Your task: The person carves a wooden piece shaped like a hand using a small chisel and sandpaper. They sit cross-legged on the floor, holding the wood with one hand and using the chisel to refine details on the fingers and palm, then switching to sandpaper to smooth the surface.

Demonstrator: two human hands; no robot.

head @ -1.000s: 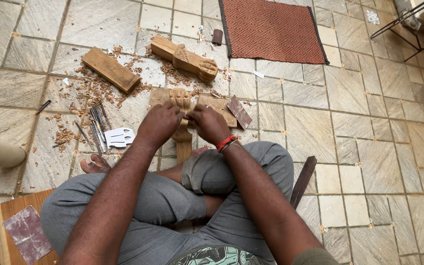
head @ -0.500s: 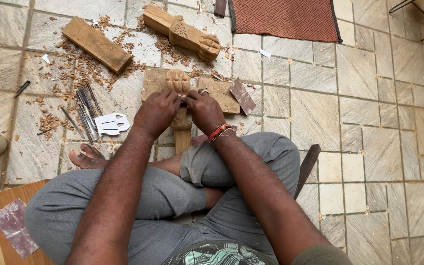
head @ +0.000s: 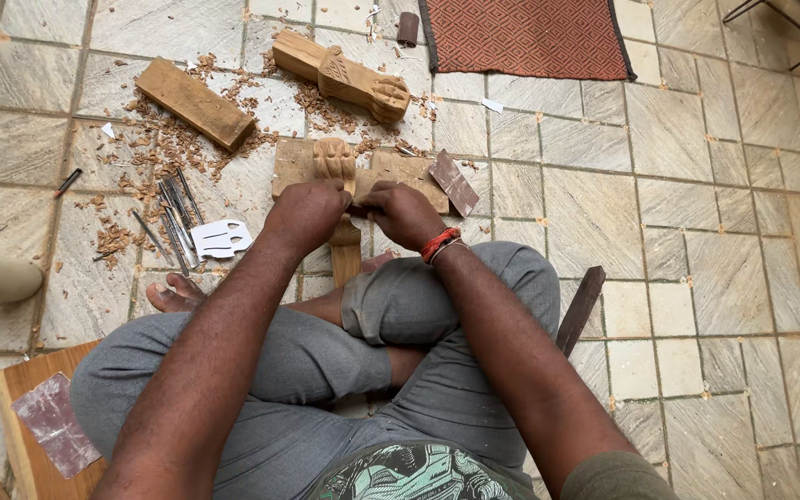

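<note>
Both hands clamped on carved wooden piece [head: 335,167], frame centre: left hand [head: 306,215], right hand [head: 406,213]. Hands have barely shifted over the last second; carving ongoing. Chisels [head: 173,218] untouched, centre-left.

Stone-tiled floor [head: 715,231] strewn with wood shavings [head: 164,148]; carved wooden blocks [head: 344,76], chisels [head: 173,213], red woven mat [head: 530,37] laid on it.

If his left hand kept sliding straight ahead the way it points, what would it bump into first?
Probably the carved wooden piece just beyond the left hand, lying on the flat board; depth is hard to judge.
</note>
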